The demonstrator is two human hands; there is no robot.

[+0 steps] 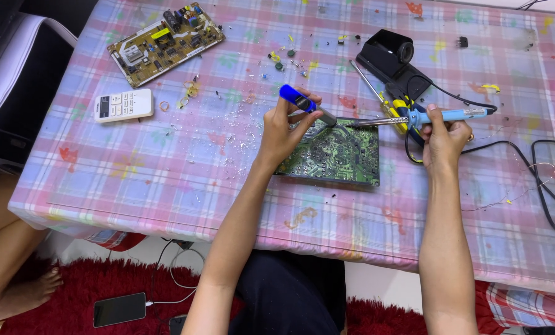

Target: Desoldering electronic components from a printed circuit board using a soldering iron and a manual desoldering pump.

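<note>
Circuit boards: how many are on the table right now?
2. A green circuit board lies under both hands at the table's middle; a tan circuit board lies at the far left corner. None seems hidden.

Circuit board [336,155] flat on the table [165,180], mid-front, between left hand [283,130] and right hand [443,138]. Desoldering pump [305,104] and soldering iron [426,116] meeting over its far edge. Iron stand [389,57] behind, screwdriver [376,96] beside. Second circuit board [165,42] far left, remote control [123,105] before it. Phone [119,309] on the rug [60,304] below.
</note>
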